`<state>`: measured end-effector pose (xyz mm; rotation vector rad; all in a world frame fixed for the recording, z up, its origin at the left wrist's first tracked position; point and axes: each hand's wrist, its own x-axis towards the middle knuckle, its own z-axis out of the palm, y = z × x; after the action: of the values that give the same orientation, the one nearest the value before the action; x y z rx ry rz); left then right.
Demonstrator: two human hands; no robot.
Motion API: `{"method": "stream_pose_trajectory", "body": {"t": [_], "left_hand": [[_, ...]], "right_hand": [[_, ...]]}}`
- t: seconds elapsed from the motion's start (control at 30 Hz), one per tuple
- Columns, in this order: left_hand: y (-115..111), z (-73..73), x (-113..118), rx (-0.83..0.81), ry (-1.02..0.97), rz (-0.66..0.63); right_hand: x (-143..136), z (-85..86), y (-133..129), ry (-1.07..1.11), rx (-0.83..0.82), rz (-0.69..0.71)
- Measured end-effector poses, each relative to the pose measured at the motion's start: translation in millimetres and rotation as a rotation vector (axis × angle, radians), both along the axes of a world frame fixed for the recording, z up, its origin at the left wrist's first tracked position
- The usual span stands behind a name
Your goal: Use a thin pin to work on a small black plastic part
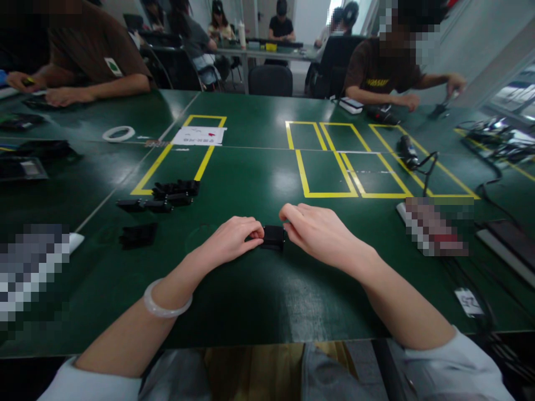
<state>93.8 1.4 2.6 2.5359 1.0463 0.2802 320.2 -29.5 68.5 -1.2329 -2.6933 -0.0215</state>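
A small black box-shaped part (273, 236) is on the green table in front of me. My left hand (234, 239) grips its left end between thumb and fingers. At the box's right end, the fingers of my right hand (320, 234) are curled and pressed together; whatever they pinch is hidden. Small bright metal points show along that right edge. To the left lies a group of similar black parts (156, 205), some with loose dark pieces on top. A separate dark piece (137, 235) sits closer to me.
Yellow tape rectangles (330, 196) mark the green table (251, 301). A white paper (199, 136) and tape roll (118, 133) lie farther off. On the right are a black corded device (407, 151), a blurred-out phone-like object (434, 225) and cables (491, 181). Two people work across the table.
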Motion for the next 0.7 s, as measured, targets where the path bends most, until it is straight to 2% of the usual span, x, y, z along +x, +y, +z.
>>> {"method": "stream_pose_trajectory", "body": {"t": [0.7], "left_hand": [[0.0, -2.6, -0.7, 0.023, 0.008, 0.007]], "right_hand": [[-0.2, -0.1, 0.9, -0.064, -0.011, -0.04]]}}
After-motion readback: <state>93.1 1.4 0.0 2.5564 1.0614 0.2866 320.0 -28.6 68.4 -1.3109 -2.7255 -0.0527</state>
